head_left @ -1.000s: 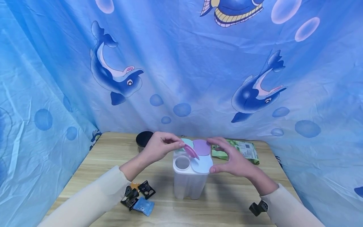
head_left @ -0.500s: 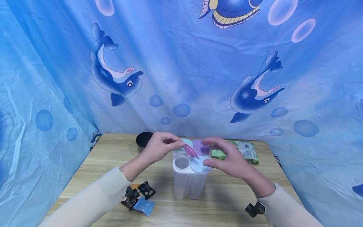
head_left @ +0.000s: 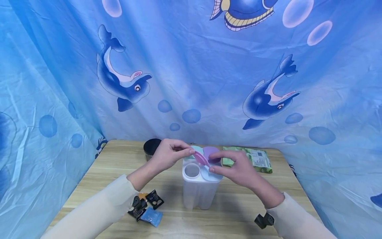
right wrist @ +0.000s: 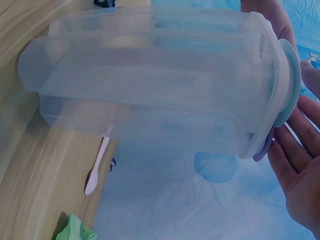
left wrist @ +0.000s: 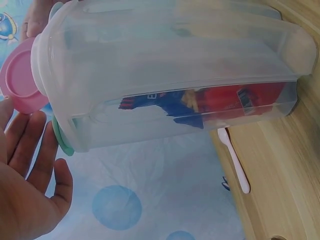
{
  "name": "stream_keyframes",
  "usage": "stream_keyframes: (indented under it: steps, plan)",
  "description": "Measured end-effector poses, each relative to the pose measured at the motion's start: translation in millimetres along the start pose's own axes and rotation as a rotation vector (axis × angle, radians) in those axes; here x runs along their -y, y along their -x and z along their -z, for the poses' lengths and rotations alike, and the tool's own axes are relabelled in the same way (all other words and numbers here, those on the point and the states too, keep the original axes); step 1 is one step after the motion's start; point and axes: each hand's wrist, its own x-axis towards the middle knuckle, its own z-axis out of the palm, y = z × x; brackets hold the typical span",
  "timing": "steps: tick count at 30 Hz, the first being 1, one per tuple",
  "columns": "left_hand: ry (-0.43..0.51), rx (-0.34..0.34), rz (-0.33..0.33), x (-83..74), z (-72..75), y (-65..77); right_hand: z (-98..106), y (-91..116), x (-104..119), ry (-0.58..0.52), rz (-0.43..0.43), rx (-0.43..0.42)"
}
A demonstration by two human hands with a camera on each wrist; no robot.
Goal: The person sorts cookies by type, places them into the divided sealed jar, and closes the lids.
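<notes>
Around the middle of the table point(head_left: 107, 172), going by the head view, a translucent four-lidded canister point(head_left: 198, 194) stands upright, its front-left round opening point(head_left: 192, 170) uncovered. The left hand point(head_left: 171, 154) is pinching the pink lid point(head_left: 200, 158) by its upper-left end. That lid slants down to the right, just behind and right of the opening, so the left hand's clearly the nearer one. The right hand point(head_left: 238, 167) is loosely curved, nothing visibly gripped, its thumb kinda crowding the lid's lower end (can't tell if they touch). A black-lidded jar point(head_left: 152, 146) and green bag point(head_left: 261, 161) sit by the back edge, small packets point(head_left: 151, 216) left of the canister.

Left wrist view: thumb and fingertips at the pink lid, blue and red packets point(left wrist: 175, 105) inside the canister, pale spoon point(left wrist: 235, 160) near the table's back edge.

Right wrist view: relaxed fingers by the pale blue lid point(right wrist: 289, 85) and purple lid point(right wrist: 262, 149), no grasp showing.
</notes>
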Motion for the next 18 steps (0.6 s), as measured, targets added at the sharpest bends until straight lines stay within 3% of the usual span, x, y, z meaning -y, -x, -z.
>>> stream_keyframes:
  steps: [11, 18]
  plan:
    - [-0.002, 0.017, -0.003, 3.1, 4.9, 5.9, -2.5, 1.6, 4.3, 0.013, -0.059, -0.022]
    - [-0.004, 0.002, -0.015, 13.2, 19.9, 30.0, -4.4, 3.6, 6.1, -0.059, -0.044, -0.051]
